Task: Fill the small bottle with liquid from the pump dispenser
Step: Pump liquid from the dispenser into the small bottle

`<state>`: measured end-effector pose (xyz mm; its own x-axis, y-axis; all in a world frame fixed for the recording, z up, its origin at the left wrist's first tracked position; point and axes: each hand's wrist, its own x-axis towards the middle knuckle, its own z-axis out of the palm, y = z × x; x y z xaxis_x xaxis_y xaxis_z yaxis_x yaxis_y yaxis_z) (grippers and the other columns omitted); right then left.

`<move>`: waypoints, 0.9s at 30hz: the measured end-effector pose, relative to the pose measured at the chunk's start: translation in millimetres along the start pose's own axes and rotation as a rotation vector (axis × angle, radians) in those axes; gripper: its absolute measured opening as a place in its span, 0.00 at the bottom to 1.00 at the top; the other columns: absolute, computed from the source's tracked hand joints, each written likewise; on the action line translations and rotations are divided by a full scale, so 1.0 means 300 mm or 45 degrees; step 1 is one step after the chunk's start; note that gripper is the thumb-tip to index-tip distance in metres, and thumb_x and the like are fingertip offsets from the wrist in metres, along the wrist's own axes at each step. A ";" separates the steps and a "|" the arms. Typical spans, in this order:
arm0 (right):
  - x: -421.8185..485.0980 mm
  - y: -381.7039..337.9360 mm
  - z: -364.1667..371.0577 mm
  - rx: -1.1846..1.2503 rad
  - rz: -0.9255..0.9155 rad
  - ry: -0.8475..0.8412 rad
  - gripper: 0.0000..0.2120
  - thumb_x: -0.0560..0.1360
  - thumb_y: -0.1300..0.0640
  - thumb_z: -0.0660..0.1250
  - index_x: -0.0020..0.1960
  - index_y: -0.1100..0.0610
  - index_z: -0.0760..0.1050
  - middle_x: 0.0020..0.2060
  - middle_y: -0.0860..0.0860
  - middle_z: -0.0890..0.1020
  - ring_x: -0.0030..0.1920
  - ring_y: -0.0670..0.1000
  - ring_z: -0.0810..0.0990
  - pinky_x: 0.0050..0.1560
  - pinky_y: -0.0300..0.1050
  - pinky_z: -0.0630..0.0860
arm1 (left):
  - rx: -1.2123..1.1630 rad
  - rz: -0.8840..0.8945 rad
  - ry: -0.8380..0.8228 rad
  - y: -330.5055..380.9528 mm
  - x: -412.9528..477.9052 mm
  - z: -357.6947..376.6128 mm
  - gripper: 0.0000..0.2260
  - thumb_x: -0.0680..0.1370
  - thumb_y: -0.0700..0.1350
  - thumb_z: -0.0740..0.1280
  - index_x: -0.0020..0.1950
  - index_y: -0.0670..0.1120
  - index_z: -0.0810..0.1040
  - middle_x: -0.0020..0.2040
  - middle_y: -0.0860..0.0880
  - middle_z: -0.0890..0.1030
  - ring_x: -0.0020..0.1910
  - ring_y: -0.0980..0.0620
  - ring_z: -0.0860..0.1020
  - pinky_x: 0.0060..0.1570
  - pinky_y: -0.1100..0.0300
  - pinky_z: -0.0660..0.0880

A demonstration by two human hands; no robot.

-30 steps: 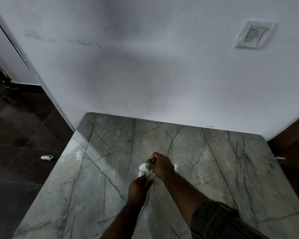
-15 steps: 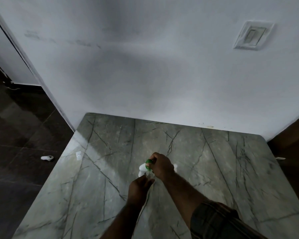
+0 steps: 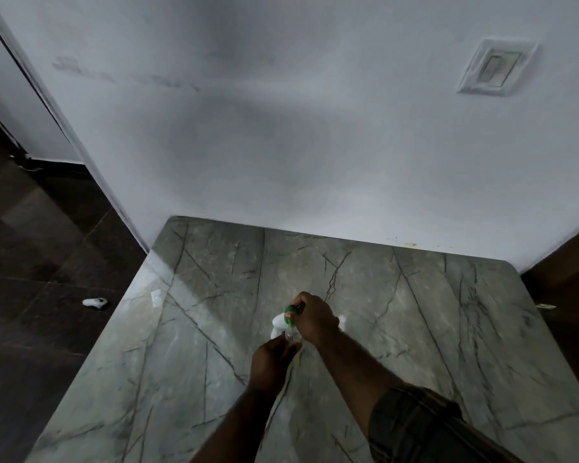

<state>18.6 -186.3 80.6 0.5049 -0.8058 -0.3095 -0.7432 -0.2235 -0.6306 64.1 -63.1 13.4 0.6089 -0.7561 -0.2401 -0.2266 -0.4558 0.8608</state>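
Pressing on: right hand (image 3: 315, 317) stays clenched over the pump dispenser (image 3: 279, 324); left hand (image 3: 269, 362) still grips the small bottle (image 3: 291, 336); nothing shifts, filling continues.

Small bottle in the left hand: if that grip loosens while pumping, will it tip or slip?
Probably tips: the small bottle looks clear, narrow and light. The table looks glossy, so it may slide. The left hand steadying it seems wise.

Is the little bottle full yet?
Cannot tell. The small bottle is mostly hidden by the left hand holding it under the pump dispenser, which the right hand covers.
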 end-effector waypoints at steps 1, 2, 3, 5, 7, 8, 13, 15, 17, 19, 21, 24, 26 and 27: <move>0.004 -0.003 -0.006 0.019 0.008 -0.016 0.06 0.72 0.51 0.72 0.45 0.47 0.75 0.47 0.46 0.82 0.50 0.49 0.80 0.54 0.50 0.79 | -0.011 -0.004 0.006 0.001 0.003 -0.002 0.05 0.77 0.50 0.70 0.48 0.51 0.84 0.32 0.58 0.78 0.29 0.66 0.74 0.33 0.72 0.68; 0.009 -0.003 -0.012 0.037 0.008 -0.029 0.06 0.72 0.52 0.73 0.45 0.48 0.76 0.48 0.47 0.83 0.50 0.49 0.81 0.55 0.49 0.79 | -0.019 0.002 0.017 0.004 0.003 -0.004 0.05 0.76 0.50 0.70 0.47 0.51 0.84 0.32 0.58 0.78 0.29 0.66 0.75 0.33 0.72 0.68; 0.013 -0.004 -0.018 0.052 0.008 -0.033 0.07 0.72 0.53 0.74 0.47 0.50 0.78 0.48 0.48 0.84 0.50 0.48 0.80 0.55 0.47 0.78 | -0.018 0.011 0.025 0.010 0.003 -0.007 0.05 0.76 0.50 0.71 0.47 0.51 0.84 0.32 0.58 0.78 0.29 0.67 0.75 0.33 0.72 0.68; 0.018 0.001 -0.025 0.083 -0.003 -0.021 0.09 0.71 0.54 0.75 0.49 0.55 0.80 0.49 0.50 0.84 0.48 0.48 0.80 0.53 0.43 0.76 | -0.023 0.021 0.026 0.021 0.004 -0.009 0.04 0.76 0.50 0.71 0.47 0.51 0.84 0.31 0.58 0.78 0.30 0.68 0.75 0.33 0.72 0.69; 0.016 0.010 -0.024 0.114 -0.014 -0.010 0.10 0.71 0.55 0.75 0.50 0.56 0.80 0.49 0.51 0.85 0.48 0.49 0.80 0.53 0.43 0.76 | -0.033 0.008 0.025 0.015 0.007 -0.008 0.04 0.76 0.50 0.71 0.47 0.52 0.84 0.31 0.58 0.78 0.30 0.67 0.75 0.34 0.72 0.69; 0.014 0.019 -0.020 0.127 -0.019 -0.010 0.10 0.71 0.55 0.75 0.50 0.56 0.80 0.49 0.51 0.85 0.48 0.49 0.81 0.54 0.44 0.76 | -0.026 -0.004 0.019 0.008 0.008 -0.005 0.04 0.76 0.50 0.71 0.47 0.52 0.84 0.32 0.58 0.79 0.31 0.65 0.76 0.35 0.71 0.69; 0.013 0.032 -0.014 0.163 -0.013 -0.031 0.09 0.70 0.55 0.75 0.48 0.56 0.79 0.47 0.51 0.85 0.49 0.51 0.82 0.53 0.45 0.77 | -0.040 -0.023 0.038 -0.005 0.004 0.009 0.06 0.75 0.51 0.72 0.48 0.51 0.85 0.31 0.58 0.79 0.29 0.65 0.74 0.35 0.71 0.68; 0.017 0.023 -0.018 0.178 0.002 -0.036 0.09 0.71 0.56 0.75 0.48 0.56 0.79 0.47 0.50 0.85 0.49 0.51 0.81 0.53 0.45 0.77 | -0.046 -0.013 0.051 0.004 0.005 0.005 0.05 0.75 0.51 0.72 0.47 0.51 0.85 0.31 0.59 0.79 0.29 0.67 0.75 0.34 0.72 0.68; 0.017 0.012 -0.024 0.181 0.010 -0.028 0.08 0.71 0.56 0.75 0.48 0.56 0.80 0.47 0.50 0.84 0.49 0.51 0.81 0.53 0.45 0.77 | -0.044 -0.002 0.047 0.011 0.004 -0.001 0.05 0.75 0.51 0.72 0.48 0.52 0.85 0.34 0.58 0.82 0.33 0.66 0.76 0.35 0.73 0.68; 0.017 0.015 -0.024 0.191 0.000 -0.021 0.08 0.71 0.55 0.74 0.48 0.56 0.79 0.47 0.50 0.85 0.49 0.51 0.81 0.54 0.45 0.77 | -0.052 0.002 0.041 0.015 0.005 -0.003 0.05 0.75 0.50 0.72 0.49 0.52 0.84 0.37 0.56 0.83 0.35 0.65 0.78 0.36 0.73 0.69; 0.012 0.023 -0.018 0.204 -0.008 -0.018 0.08 0.72 0.55 0.74 0.48 0.56 0.79 0.47 0.51 0.84 0.49 0.51 0.81 0.53 0.45 0.77 | -0.044 0.000 0.048 0.009 0.008 -0.001 0.04 0.75 0.50 0.72 0.46 0.51 0.84 0.34 0.57 0.82 0.33 0.65 0.77 0.35 0.73 0.69; 0.007 0.037 -0.006 0.228 -0.003 -0.013 0.07 0.72 0.56 0.74 0.47 0.55 0.78 0.46 0.51 0.84 0.48 0.51 0.81 0.53 0.46 0.78 | -0.013 -0.012 0.048 -0.002 0.005 0.007 0.05 0.75 0.51 0.72 0.42 0.51 0.83 0.29 0.57 0.77 0.28 0.65 0.74 0.33 0.71 0.67; 0.007 0.032 -0.008 0.218 -0.013 -0.018 0.07 0.72 0.56 0.74 0.47 0.55 0.78 0.46 0.51 0.84 0.48 0.51 0.82 0.53 0.47 0.78 | 0.012 -0.002 0.050 -0.001 0.006 0.005 0.05 0.75 0.51 0.72 0.42 0.51 0.83 0.29 0.57 0.77 0.28 0.66 0.74 0.33 0.71 0.66; 0.010 0.028 -0.011 0.213 -0.013 -0.023 0.07 0.72 0.56 0.74 0.46 0.55 0.78 0.45 0.51 0.84 0.48 0.51 0.82 0.53 0.47 0.78 | 0.020 0.001 0.052 0.000 0.007 0.003 0.05 0.75 0.51 0.72 0.42 0.51 0.83 0.28 0.57 0.77 0.29 0.66 0.75 0.32 0.71 0.66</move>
<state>12.3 -192.4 76.8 0.5211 -0.7937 -0.3139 -0.6551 -0.1362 -0.7432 64.6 -65.0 12.5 0.6395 -0.7364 -0.2208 -0.2387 -0.4631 0.8535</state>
